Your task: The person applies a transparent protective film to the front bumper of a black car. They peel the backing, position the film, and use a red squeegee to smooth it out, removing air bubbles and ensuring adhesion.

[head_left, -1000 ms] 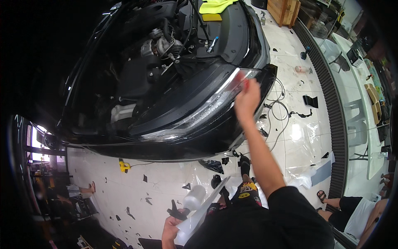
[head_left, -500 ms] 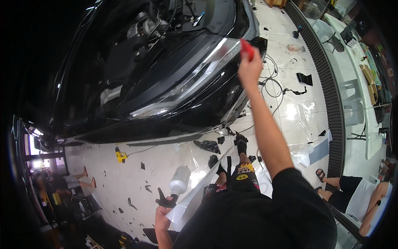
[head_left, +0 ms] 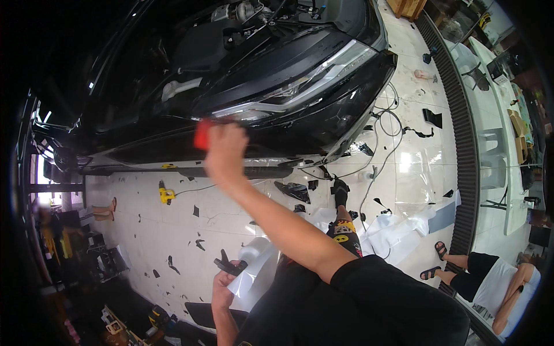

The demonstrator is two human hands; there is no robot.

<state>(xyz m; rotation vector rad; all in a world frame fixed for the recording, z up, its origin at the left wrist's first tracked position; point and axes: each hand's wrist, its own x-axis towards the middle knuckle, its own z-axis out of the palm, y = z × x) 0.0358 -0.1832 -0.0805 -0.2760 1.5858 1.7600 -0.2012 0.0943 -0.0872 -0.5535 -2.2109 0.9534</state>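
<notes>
My right hand grips a red squeegee, blurred, against the black front corner of a car, just below the long headlight. At the lower middle my left hand holds a translucent white spray bottle with a black trigger head and a clear film sheet. The bottle's body is partly behind the film. The bonnet is raised, with engine parts showing at the top.
A yellow heat gun, black scraps, white backing sheets and looped cables lie on the tiled floor. A long grate runs along the right, beside a table. A seated person is at lower right, another person's legs at left.
My right hand has moved from the headlight's outer end down and left to the bodywork below its other end. My left hand has risen slightly, still holding the bottle and film.
</notes>
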